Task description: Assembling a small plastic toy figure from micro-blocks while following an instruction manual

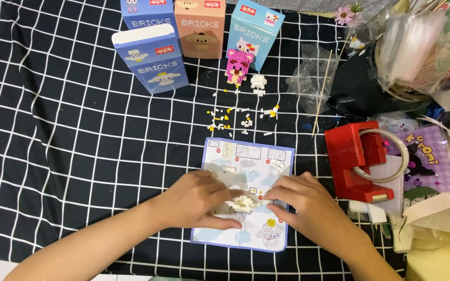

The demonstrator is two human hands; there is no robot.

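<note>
Both hands pinch a small white brick build [244,203] over the instruction sheet [246,193]: the left hand [200,199] grips its left end, the right hand [302,204] its right, though the fingertips partly hide it. Squeezing unevenly could snap the build apart. Loose bricks [233,118] lie beyond the sheet, well apart; a sliding sleeve or sheet could scatter them.

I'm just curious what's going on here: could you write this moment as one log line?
left hand: pinching white brick piece | right hand: pressing same piece | under: instruction sheet | nearby: loose bricks, pink figure, red tape dispenser
</note>
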